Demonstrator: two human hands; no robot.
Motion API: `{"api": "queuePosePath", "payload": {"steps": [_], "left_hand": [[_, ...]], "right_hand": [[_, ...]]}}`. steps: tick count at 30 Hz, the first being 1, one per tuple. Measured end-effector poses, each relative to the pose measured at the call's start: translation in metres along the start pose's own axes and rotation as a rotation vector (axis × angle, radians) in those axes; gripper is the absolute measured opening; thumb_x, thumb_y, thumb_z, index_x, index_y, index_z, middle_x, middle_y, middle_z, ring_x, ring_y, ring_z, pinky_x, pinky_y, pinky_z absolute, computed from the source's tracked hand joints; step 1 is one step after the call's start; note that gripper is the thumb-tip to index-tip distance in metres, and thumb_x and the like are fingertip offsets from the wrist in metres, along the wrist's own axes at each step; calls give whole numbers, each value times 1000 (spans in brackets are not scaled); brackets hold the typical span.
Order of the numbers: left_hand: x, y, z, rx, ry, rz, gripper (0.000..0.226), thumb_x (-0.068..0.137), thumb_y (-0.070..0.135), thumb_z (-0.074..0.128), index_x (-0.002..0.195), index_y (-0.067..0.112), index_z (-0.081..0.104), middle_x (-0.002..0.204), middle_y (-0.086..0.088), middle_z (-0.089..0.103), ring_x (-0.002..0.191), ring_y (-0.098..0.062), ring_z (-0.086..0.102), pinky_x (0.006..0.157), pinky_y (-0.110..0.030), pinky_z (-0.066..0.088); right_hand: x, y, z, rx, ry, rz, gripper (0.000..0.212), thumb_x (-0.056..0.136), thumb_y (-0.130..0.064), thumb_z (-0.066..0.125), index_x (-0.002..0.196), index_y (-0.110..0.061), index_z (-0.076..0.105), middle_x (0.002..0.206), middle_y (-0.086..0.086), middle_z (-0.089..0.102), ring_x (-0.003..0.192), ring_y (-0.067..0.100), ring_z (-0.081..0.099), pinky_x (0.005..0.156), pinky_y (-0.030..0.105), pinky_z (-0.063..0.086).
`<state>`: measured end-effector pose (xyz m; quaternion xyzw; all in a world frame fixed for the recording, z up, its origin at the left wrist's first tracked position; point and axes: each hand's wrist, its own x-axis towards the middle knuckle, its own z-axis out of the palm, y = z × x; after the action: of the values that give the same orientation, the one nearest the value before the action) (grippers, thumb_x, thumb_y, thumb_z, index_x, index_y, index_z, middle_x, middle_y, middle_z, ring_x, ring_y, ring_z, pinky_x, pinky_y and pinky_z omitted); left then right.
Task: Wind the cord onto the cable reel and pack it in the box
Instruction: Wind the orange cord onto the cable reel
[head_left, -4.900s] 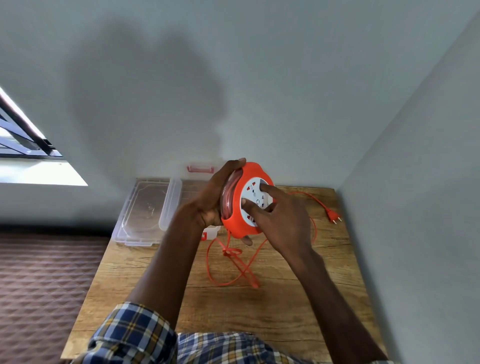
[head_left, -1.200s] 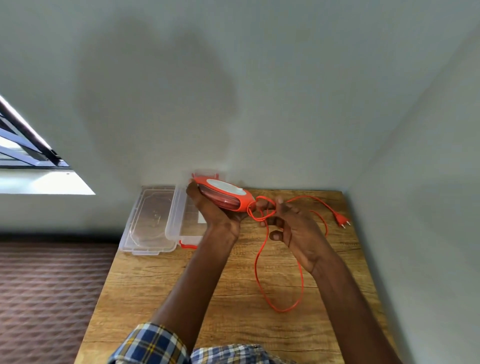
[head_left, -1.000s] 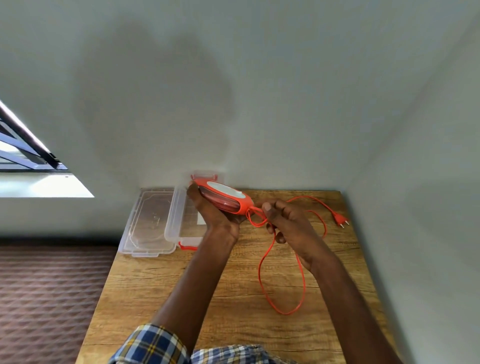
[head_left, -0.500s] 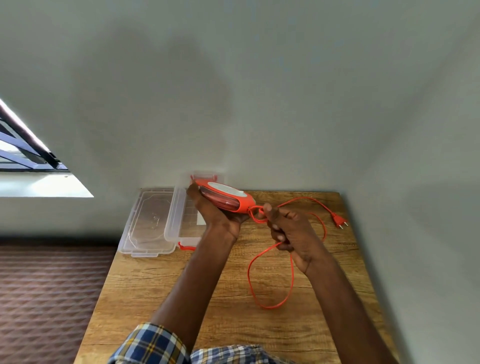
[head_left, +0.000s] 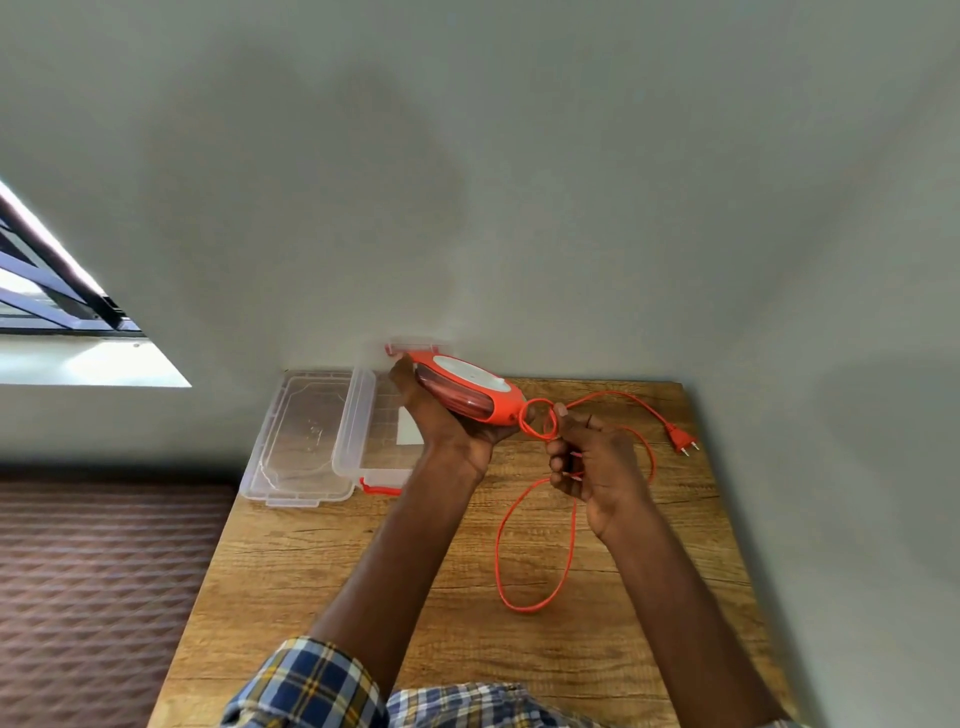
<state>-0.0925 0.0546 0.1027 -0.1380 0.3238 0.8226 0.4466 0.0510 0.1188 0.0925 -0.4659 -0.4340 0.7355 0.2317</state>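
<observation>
Head view, past tense notes, taken left to right with the reel as landmark. Window sat far left of the reel, above a brown patterned floor. Clear lid lay flat on the table, left of the reel. Clear box stood just beside the lid, open, partly hidden behind the left hand; red latches showed at its near and far ends. Left hand gripped the reel from below, fingers curled round its far edge, thumb side hidden. Reel was held off the table, tilted, white face up, above the box's right edge. Wound cord showed in its orange rim. Cord left the reel's right end, made a small loop, and passed into the right hand, just right of the reel. That hand's fingers were curled round the cord. Below it a long loop of cord hung down to the table. Another run of cord went right of the reel, ending at the plug, which lay on the table near the right wall. Plaid sleeve showed at bottom edge.
</observation>
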Motion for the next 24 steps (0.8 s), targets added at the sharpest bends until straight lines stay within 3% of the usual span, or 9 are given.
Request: {"api": "queuePosePath", "payload": {"steps": [5, 8, 10, 12, 14, 17, 19, 20, 24], "left_hand": [[4, 4, 0, -62, 5, -10, 90, 88, 85, 35, 144, 19, 61, 127, -20, 65, 118, -46, 60, 84, -70, 52], [7, 14, -1, -193, -19, -22, 86, 83, 85, 37, 127, 18, 69, 109, -21, 71, 115, -46, 60, 91, -72, 49], [8, 19, -4, -218, -21, -2, 83, 82, 85, 40, 119, 18, 70, 98, -19, 75, 110, -45, 62, 92, -73, 48], [7, 20, -5, -206, 0, 18, 84, 83, 86, 41, 123, 17, 70, 98, -19, 76, 109, -46, 64, 89, -76, 50], [5, 19, -5, -190, 5, 28, 83, 85, 86, 40, 120, 17, 71, 90, -18, 80, 108, -47, 65, 81, -77, 53], [3, 13, -3, -137, 12, 90, 76, 87, 84, 39, 104, 22, 79, 83, -13, 80, 101, -42, 67, 87, -78, 51], [3, 11, -2, -96, 25, 143, 75, 89, 84, 37, 97, 25, 82, 91, -11, 79, 102, -40, 68, 98, -76, 46], [3, 11, -1, -80, 27, 159, 77, 91, 84, 37, 108, 22, 79, 101, -13, 77, 105, -40, 68, 101, -76, 46], [1, 17, 6, -57, 16, 191, 79, 94, 82, 37, 132, 18, 63, 130, -21, 67, 120, -44, 65, 104, -71, 47]], "right_hand": [[-1, -5, 1, -18, 200, -48, 15, 98, -24, 68, 83, -20, 65, 72, 3, 70, 55, 10, 58, 50, 23, 35], [3, -7, -10, 130, 318, 8, 17, 98, -19, 64, 81, -20, 62, 72, 1, 64, 56, 14, 49, 50, 23, 27], [5, -6, -19, -116, 385, -150, 19, 97, -17, 66, 79, -17, 62, 76, 1, 62, 69, 20, 52, 57, 30, 41], [3, -7, -25, -580, 380, -288, 8, 93, -17, 66, 98, -18, 73, 101, 2, 71, 96, 26, 64, 83, 42, 52], [1, -7, -23, -1083, 310, -330, 48, 88, -15, 62, 134, -27, 61, 143, -1, 57, 132, 30, 51, 99, 54, 48], [-11, -16, -8, -1234, 229, -551, 86, 81, -8, 63, 158, -28, 30, 167, -1, 25, 151, 31, 24, 112, 55, 38], [-15, -25, -1, -1201, 132, -818, 87, 78, -9, 67, 156, -30, 34, 164, -2, 30, 151, 22, 25, 118, 41, 31], [-16, -27, 3, -1155, 43, -901, 78, 80, -12, 70, 150, -33, 42, 159, -7, 39, 148, 14, 31, 117, 31, 31], [-22, -18, 18, -805, -231, -731, 47, 88, -21, 79, 128, -34, 59, 103, -24, 72, 103, -8, 65, 83, 5, 44]]}}
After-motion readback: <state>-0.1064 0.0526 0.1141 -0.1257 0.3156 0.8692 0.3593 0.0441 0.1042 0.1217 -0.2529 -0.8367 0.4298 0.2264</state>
